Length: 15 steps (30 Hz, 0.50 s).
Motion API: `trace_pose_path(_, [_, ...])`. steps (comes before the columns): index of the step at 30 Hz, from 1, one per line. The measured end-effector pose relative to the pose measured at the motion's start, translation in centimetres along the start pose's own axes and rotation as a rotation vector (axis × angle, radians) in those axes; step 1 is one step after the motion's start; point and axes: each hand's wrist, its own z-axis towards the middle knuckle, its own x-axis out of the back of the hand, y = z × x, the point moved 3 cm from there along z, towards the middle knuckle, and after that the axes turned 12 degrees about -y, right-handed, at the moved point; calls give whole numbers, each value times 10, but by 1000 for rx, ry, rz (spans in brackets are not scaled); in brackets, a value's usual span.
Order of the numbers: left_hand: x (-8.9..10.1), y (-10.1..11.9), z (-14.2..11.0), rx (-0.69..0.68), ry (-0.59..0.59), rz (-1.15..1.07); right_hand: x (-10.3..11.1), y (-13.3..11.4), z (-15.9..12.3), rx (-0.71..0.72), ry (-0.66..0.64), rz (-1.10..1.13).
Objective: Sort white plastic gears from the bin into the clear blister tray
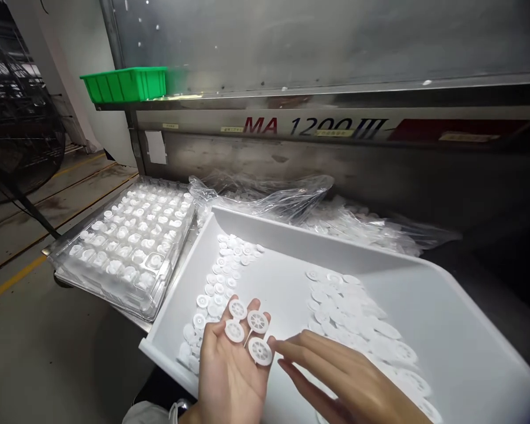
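Observation:
My left hand (233,380) is palm up over the near left part of a white bin, fingers curled up around several white spoked plastic wheels (258,321). A thin white stem shows between the wheels, which look joined. From the right, my right hand (342,368) reaches in with its fingers stretched out. Its fingertips are at the edge of the nearest wheel; whether they touch it I cannot tell. Beneath my hands, small white discs (218,278) lie along the bin's left side. Larger flat white discs (353,309) are heaped on its right.
The white bin (291,232) has raised walls. Left of it stands a stack of clear compartment trays (132,235) filled with white parts. Behind lie clear plastic bags (265,197) of white pieces. A green bin (128,85) rests on the machine ledge above.

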Motion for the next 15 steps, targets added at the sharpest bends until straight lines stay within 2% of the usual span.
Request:
trace_pose_path(5, [-4,4,-2,8,-103,125,-6,4,0,-3,18,-3])
trace_pose_path(11, [-2,7,-5,66,-46,183,-13,5,-6,-57,-49,88])
trace_pose_path(15, [-5,8,-8,65,-98,256,-11,3,-8,-105,-62,154])
